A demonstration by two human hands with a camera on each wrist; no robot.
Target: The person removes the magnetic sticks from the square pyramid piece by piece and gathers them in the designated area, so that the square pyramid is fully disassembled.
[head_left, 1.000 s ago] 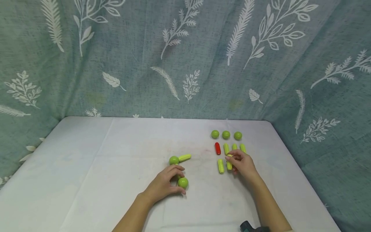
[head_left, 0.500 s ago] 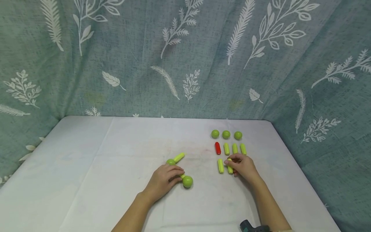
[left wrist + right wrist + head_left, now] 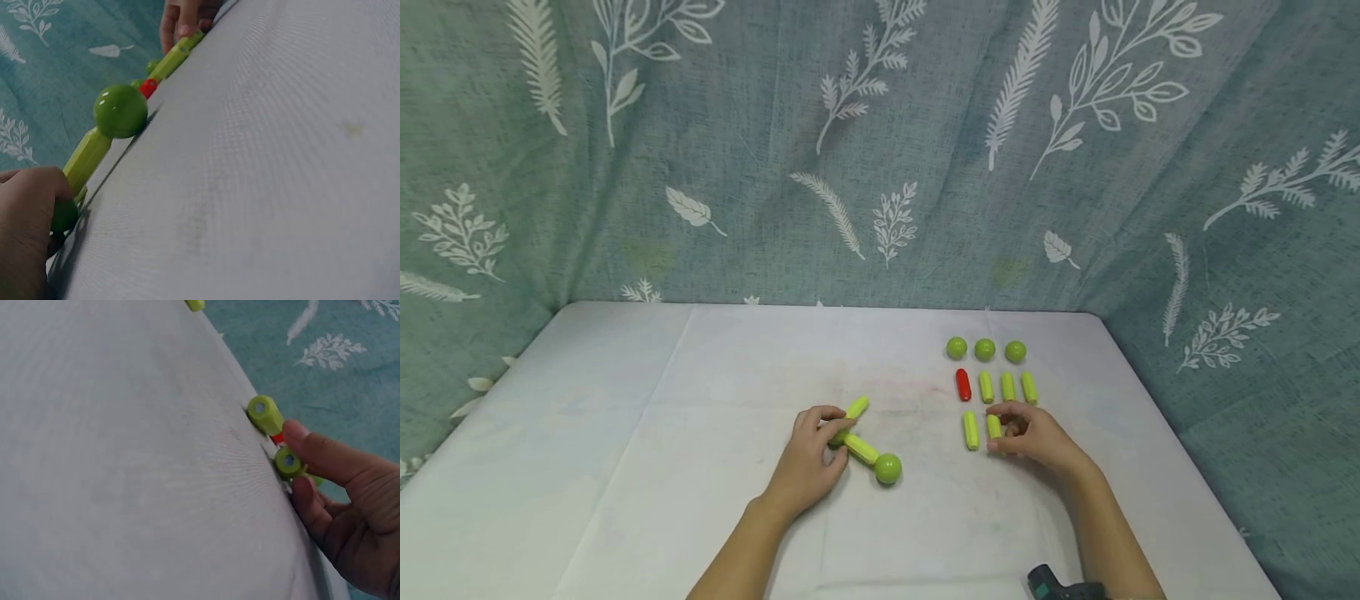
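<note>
My left hand (image 3: pixel 808 458) grips a green ball (image 3: pixel 64 217) that joins two yellow-green magnetic rods; in the head view fingers cover most of this ball. One rod (image 3: pixel 857 407) points away to the back right. The other rod (image 3: pixel 861 450) runs toward the front right and ends at a second green ball (image 3: pixel 887 468). On the right, the thumb and fingers of my right hand (image 3: pixel 1033 435) are curled about a yellow-green rod (image 3: pixel 995 427). Its grey end disc shows between thumb and finger in the right wrist view. A similar rod (image 3: pixel 972 431) lies just left of it.
Behind my right hand, a red rod (image 3: pixel 963 385) and three yellow-green rods (image 3: pixel 1007 387) form a row. Beyond them stand three green balls (image 3: pixel 985 349). A dark device (image 3: pixel 1063 585) is by the right forearm. White cloth (image 3: pixel 715 367) covers the table; a patterned curtain (image 3: pixel 925 250) hangs behind.
My left hand has shifted from the front ball to the rear joint ball, and the front ball has moved right. My right hand has drawn its rod slightly nearer, beside the neighbouring rod.
</note>
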